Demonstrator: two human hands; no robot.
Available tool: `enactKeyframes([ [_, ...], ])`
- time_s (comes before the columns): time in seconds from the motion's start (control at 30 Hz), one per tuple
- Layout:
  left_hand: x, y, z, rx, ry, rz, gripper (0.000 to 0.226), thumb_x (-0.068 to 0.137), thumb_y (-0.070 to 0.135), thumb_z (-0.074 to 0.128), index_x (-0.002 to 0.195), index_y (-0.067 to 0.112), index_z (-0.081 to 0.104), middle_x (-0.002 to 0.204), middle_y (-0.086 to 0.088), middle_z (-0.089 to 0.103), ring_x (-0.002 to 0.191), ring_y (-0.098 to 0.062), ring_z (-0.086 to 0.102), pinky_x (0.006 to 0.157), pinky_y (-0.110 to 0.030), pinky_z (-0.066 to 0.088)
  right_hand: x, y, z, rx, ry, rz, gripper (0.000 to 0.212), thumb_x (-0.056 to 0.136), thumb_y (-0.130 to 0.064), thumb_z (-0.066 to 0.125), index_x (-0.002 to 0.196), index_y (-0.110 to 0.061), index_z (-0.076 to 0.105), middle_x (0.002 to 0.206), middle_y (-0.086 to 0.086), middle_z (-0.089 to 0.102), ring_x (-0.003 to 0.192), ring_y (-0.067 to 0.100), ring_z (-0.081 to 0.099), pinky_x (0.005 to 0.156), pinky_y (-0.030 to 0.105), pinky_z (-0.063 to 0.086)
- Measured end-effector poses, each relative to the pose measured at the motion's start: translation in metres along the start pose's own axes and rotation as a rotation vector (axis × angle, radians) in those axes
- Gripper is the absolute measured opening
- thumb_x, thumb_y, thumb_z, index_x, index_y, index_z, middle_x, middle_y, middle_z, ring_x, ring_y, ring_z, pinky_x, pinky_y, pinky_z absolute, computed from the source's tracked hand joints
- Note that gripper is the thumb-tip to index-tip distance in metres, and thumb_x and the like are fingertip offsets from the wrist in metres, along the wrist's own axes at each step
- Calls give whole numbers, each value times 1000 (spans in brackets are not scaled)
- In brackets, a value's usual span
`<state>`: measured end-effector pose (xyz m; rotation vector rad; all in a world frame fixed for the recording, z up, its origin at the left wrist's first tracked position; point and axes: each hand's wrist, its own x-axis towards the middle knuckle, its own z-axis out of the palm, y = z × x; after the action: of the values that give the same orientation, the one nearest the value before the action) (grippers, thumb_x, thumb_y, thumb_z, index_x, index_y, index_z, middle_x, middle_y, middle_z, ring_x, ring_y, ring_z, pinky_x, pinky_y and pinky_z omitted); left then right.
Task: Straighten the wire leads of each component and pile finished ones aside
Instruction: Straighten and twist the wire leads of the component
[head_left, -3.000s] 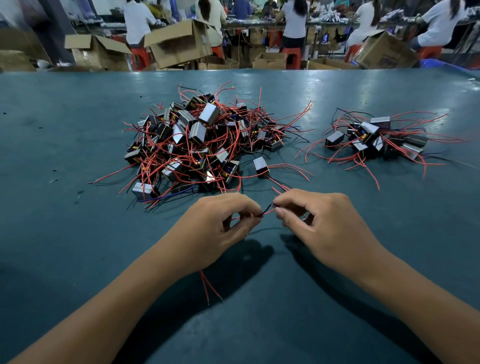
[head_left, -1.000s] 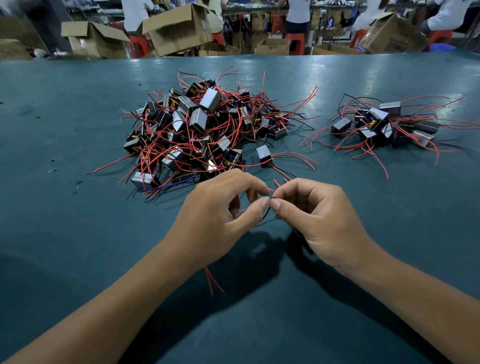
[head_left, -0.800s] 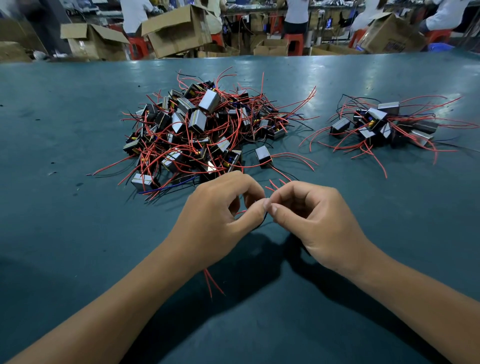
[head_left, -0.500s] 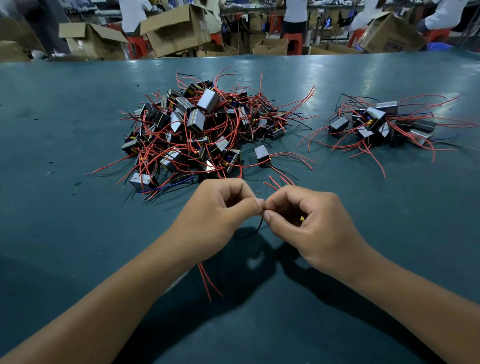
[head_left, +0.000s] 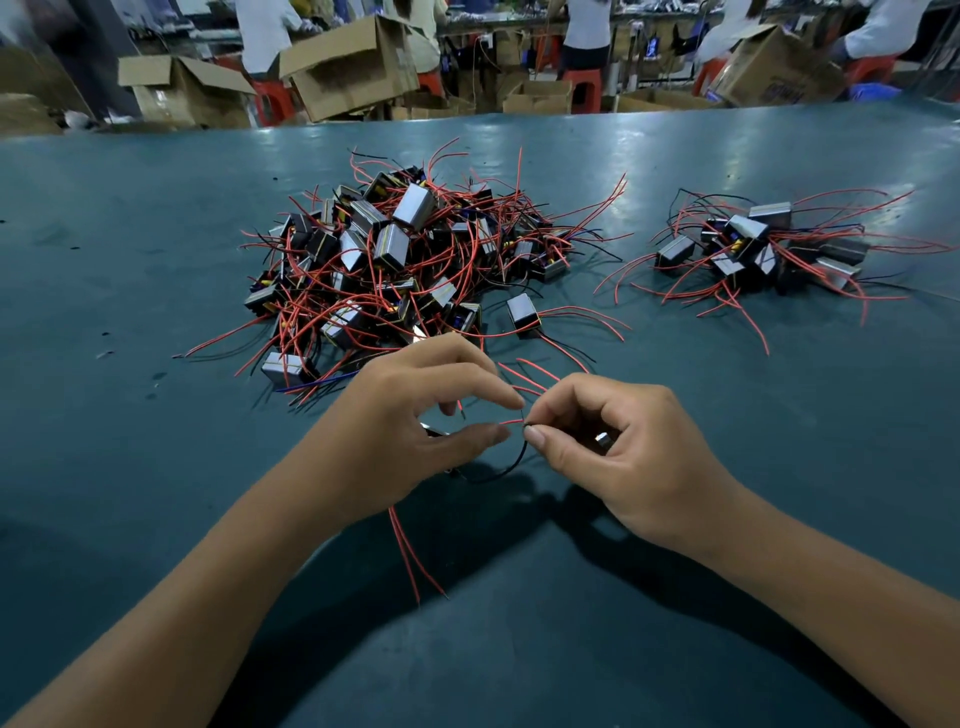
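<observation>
Pinched between thumb and forefinger, a thin black wire lead sat in the right hand, whose other fingers curled over a small silvery block component tucked in the palm. Opposite, the left hand had thumb and forefinger parted, their tips close to a short red wire lead running over to the right fingertips; whether they actually touched it could not be told. Two more red leads trailed down below the left wrist over the teal table top. Beyond the hands lay the big tangled heap of block components, with a smaller pile of components well apart on the right. Open brown cardboard boxes stood past the far edge, contents hidden.
</observation>
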<state>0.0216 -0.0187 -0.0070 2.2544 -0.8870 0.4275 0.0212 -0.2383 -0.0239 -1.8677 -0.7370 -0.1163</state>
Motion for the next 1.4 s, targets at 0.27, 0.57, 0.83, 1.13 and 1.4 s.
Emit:
enactKeyframes([
  [0.27,2,-3,4,123,20,126,16,91,33,70,95,19,77,96,7,62,86,-16,60,71,-39,51,-1,-1,1,-3,-21,-21,10,87,-15,67,80,-22,65,64,-18,57,57,0,50,58,9,37],
  [0.57,3,3,4,97,-34,110,19,97,28,63,92,12,73,91,4,60,81,-11,54,71,-29,46,0,-2,0,-30,-13,-62,6,87,-15,67,83,-19,66,67,-19,58,60,1,52,61,10,39],
  [0.83,3,15,10,-533,-185,-410,22,93,29,60,75,20,68,63,6,48,58,-8,37,53,-19,30,-2,-1,-1,-88,3,-93,4,87,-14,67,85,-11,69,70,-12,62,62,7,55,60,18,43],
  [1.13,-2,4,-5,-424,-143,-289,16,92,41,65,97,27,71,78,-4,63,69,-40,52,60,-47,47,-1,1,-2,-29,6,-60,7,88,-18,67,82,-21,65,68,-11,60,61,3,53,60,19,44],
  [1.4,0,4,1,-324,-116,-149,8,95,27,63,96,22,69,89,7,62,71,-14,54,60,-30,42,-2,2,-1,-2,-51,-50,8,89,-20,67,82,-23,63,69,-10,60,61,5,53,61,25,47],
])
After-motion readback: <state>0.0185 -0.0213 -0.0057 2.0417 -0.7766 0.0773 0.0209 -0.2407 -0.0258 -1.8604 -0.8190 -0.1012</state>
